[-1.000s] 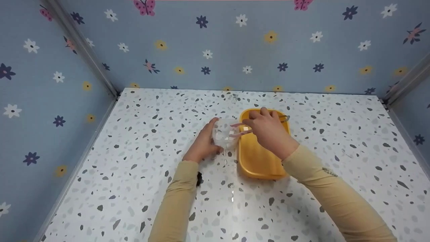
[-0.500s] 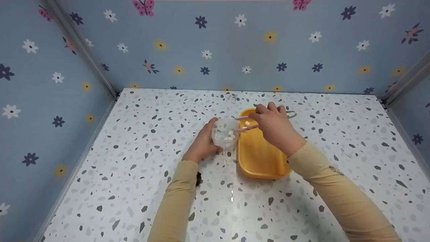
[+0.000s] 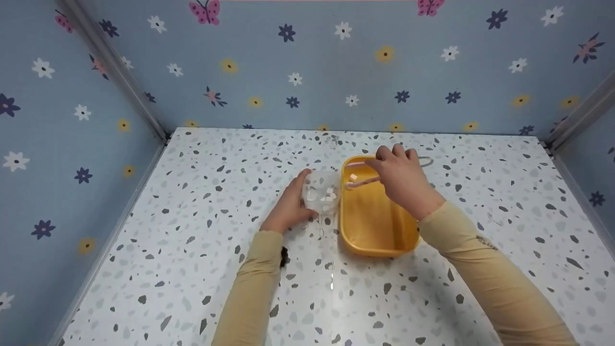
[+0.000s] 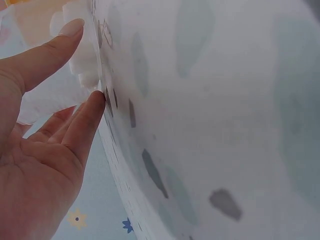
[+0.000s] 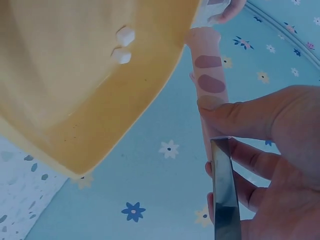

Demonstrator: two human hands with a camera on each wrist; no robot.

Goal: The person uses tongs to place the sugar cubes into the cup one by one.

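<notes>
My left hand (image 3: 289,204) holds a small clear plastic container (image 3: 323,179) upright on the table, thumb on the near side and fingers on the far side. Several white cubes (image 3: 330,196) lie inside it. With my right hand (image 3: 406,180) I grip a pair of tongs (image 3: 366,182) with a metal handle and pink arms, seen close up as a metal strip (image 5: 226,195) in the right wrist view. The tong tips stand apart over the left end of a yellow tray (image 3: 375,226). Two white cubes (image 5: 125,35) lie in the tray, close to the tips.
The tray stands right beside the container on a white speckled table (image 3: 216,202). A blue flowered panel (image 3: 317,62) rises behind the table, with further panels at the left (image 3: 62,144) and right (image 3: 596,139).
My right hand has drawn back to the right, taking the tong tips from over the container to over the tray. My left hand and the container stay in place.
</notes>
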